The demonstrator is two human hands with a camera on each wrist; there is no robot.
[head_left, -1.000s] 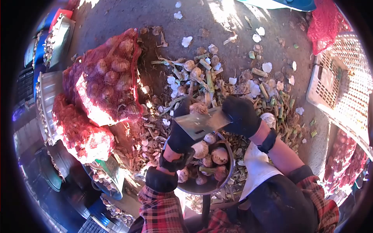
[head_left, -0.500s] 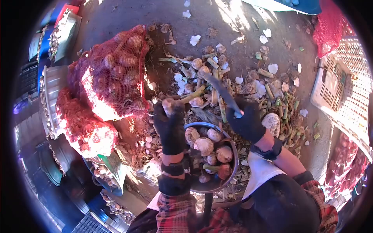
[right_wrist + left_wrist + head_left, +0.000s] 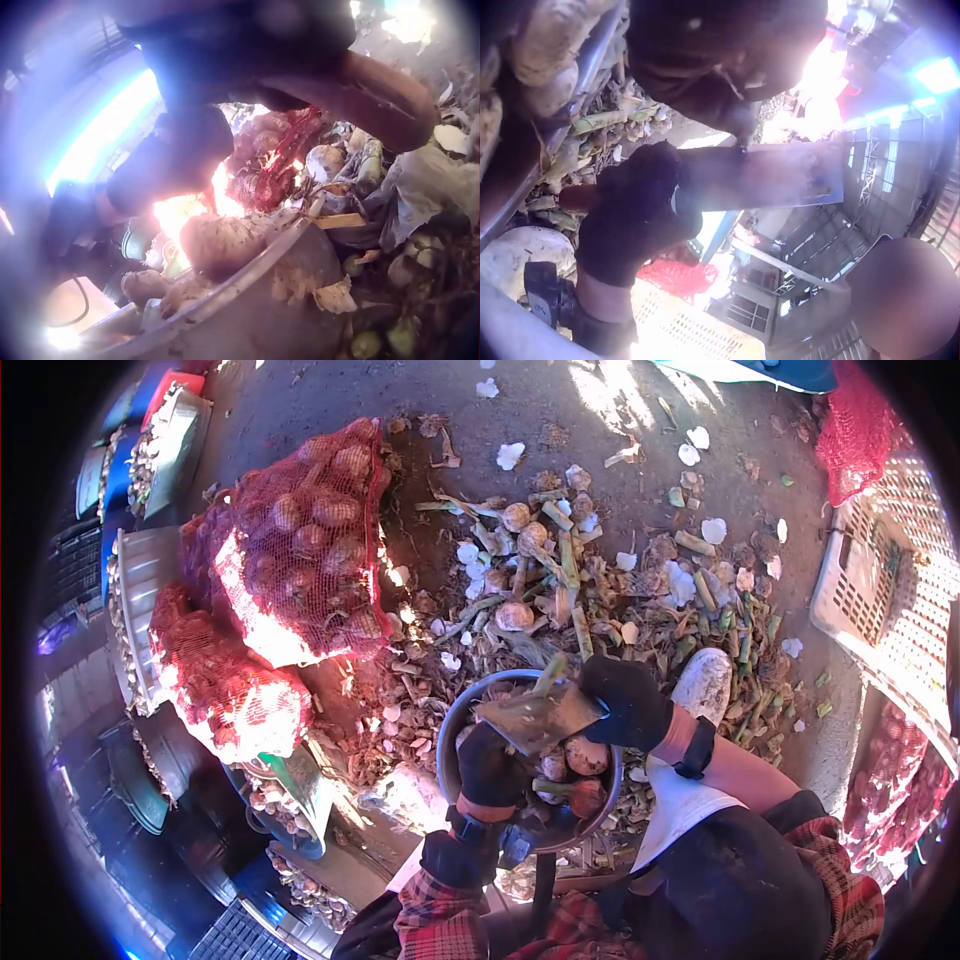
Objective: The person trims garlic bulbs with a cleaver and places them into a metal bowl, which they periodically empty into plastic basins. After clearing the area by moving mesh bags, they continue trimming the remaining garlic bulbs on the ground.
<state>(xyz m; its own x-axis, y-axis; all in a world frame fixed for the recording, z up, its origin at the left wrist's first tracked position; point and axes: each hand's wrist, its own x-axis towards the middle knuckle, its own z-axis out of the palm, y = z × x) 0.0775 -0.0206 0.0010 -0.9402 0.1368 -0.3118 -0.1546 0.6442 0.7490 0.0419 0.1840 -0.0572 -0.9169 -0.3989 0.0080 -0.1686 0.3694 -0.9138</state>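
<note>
Black-gloved, the right hand [image 3: 628,702] grips the handle of a broad rectangular blade [image 3: 540,718]; the left wrist view also shows this hand [image 3: 634,210] and the blade [image 3: 765,178]. The left hand [image 3: 492,768], gloved in black, is over the left part of a round bucket [image 3: 447,745], just below the blade. A green stem [image 3: 549,674] sticks up behind the blade; the blade covers its base and the left fingertips. Garlic bulbs [image 3: 586,756] lie in the bucket. In the right wrist view a bulb [image 3: 225,244] is above the bucket's rim.
Red mesh sacks of bulbs [image 3: 310,540] stand at the left. Cut stems, peelings and loose bulbs [image 3: 514,617] cover the ground beyond the bucket. A white plastic crate [image 3: 850,575] is at the right, and a white-toed shoe [image 3: 704,685] beside the bucket.
The left hand has moved from left of the bucket to over it, lower and to the right. The blade, earlier pointing up and away, now lies across above the left hand.
</note>
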